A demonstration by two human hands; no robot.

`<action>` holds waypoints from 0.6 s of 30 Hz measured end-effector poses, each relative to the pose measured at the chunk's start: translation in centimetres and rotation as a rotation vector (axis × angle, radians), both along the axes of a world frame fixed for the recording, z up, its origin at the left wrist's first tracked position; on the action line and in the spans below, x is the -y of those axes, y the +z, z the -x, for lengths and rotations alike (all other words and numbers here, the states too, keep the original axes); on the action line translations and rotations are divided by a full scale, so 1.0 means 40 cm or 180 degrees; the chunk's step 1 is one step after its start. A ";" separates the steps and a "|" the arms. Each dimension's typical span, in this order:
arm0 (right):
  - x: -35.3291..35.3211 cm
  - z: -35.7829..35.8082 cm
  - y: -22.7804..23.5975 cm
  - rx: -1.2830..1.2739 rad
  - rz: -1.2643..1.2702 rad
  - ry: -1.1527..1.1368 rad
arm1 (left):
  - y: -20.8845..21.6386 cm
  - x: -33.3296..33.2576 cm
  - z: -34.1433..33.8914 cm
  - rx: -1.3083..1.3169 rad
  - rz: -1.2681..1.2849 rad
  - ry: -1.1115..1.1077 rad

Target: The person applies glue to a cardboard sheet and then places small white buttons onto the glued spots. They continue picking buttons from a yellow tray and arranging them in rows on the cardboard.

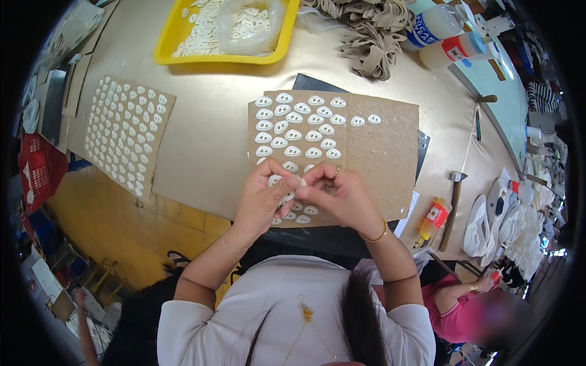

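Both hands meet over the lower middle of a brown cardboard sheet (384, 158). My left hand (264, 196) is closed around several small white two-hole pieces (275, 181), shaped like rounded triangles. With its fingertips pinched together, my right hand (339, 192) holds one white piece (301, 183) against the left thumb. Rows of matching white pieces (315, 119) lie flat over the sheet's left half, and two more sit further right near its top. My hands hide some of the lower rows. Under the cardboard, a dark board (311, 83) sticks out.
Left on the table lies another cardboard sheet (155, 113) covered with white pieces. A yellow tray (232, 60) of loose pieces stands at the back, beside beige cut parts (369, 52) and bottles (436, 27). A glue bottle (434, 216), hammer (452, 210) and white shoes (477, 226) lie right, near another person (445, 305).
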State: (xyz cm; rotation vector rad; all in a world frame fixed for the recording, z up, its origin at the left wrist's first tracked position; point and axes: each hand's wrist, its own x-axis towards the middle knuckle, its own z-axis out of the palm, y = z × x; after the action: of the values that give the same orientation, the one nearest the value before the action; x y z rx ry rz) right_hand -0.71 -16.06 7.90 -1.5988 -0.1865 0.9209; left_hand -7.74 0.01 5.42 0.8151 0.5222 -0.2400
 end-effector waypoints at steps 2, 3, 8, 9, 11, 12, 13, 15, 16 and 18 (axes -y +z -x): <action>0.020 -0.016 -0.003 -0.0247 0.0052 -0.0262 | -0.005 -0.002 0.001 0.0016 0.0139 -0.0052; 0.030 -0.030 -0.007 0.0129 0.0316 -0.0363 | -0.007 -0.004 0.001 0.0023 0.0209 -0.0075; 0.083 -0.132 -0.035 0.1084 0.1051 -0.0712 | 0.002 -0.013 -0.011 -0.0516 0.1213 -0.0055; 0.089 -0.143 -0.049 0.1160 0.1023 -0.0736 | 0.006 -0.012 -0.013 -0.0617 0.1363 -0.0009; 0.079 -0.156 -0.041 0.1095 0.1192 -0.0691 | 0.008 -0.015 -0.014 -0.0740 0.1608 0.0046; 0.073 -0.160 -0.038 0.1062 0.1276 -0.0668 | 0.009 -0.017 -0.015 -0.0801 0.1731 0.0074; 0.069 -0.163 -0.040 0.1071 0.1324 -0.0633 | 0.013 -0.018 -0.016 -0.0770 0.1743 0.0078; 0.064 -0.169 -0.044 0.1090 0.1422 -0.0568 | 0.018 -0.019 -0.018 -0.0710 0.1768 0.0082; 0.062 -0.171 -0.044 0.1179 0.1470 -0.0522 | 0.016 -0.021 -0.017 -0.0635 0.1788 0.0061; 0.060 -0.173 -0.045 0.1356 0.1567 -0.0433 | 0.011 -0.026 -0.014 -0.0487 0.1828 0.0015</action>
State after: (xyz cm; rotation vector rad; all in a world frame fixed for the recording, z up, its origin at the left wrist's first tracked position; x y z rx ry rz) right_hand 6.23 -18.47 6.12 -2.2290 -0.1498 0.5306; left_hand -7.16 1.04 5.87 0.2374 0.5607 -0.4264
